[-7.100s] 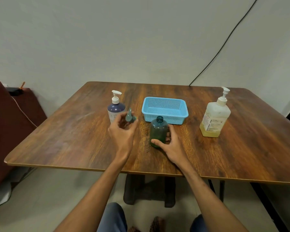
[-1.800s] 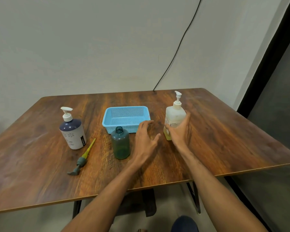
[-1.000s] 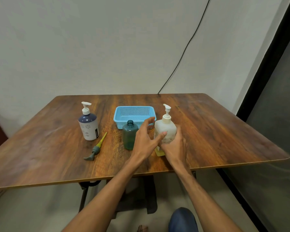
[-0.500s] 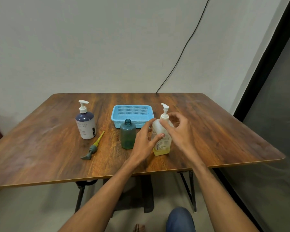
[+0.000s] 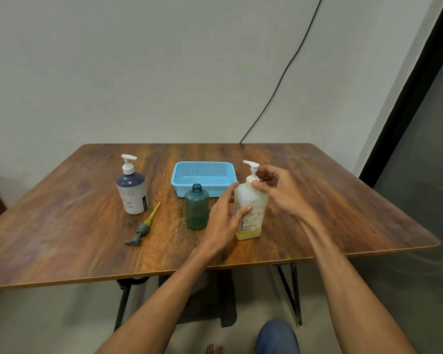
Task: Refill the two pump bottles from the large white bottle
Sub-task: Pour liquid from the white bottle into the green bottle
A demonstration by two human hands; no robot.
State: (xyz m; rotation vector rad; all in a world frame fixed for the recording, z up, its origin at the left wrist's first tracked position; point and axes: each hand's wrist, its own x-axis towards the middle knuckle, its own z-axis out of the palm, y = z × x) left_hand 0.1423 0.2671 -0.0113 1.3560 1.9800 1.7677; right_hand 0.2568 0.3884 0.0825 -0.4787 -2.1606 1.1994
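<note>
Seemingly left grip [image 5: 223, 221] and right grip [image 5: 279, 191] clasp white bottle [image 5: 254, 200] on wooden table [image 5: 62, 238], wall [image 5: 138, 72] behind.

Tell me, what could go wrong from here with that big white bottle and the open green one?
1. The left hand grips the large white bottle and the right hand pinches its pump, right beside the open green bottle. A wrist nudge might topple that.
2. Only a little yellowish liquid sits at the white bottle's bottom, so pouring needs a steep tilt into a narrow neck and may spill on the table.
</note>
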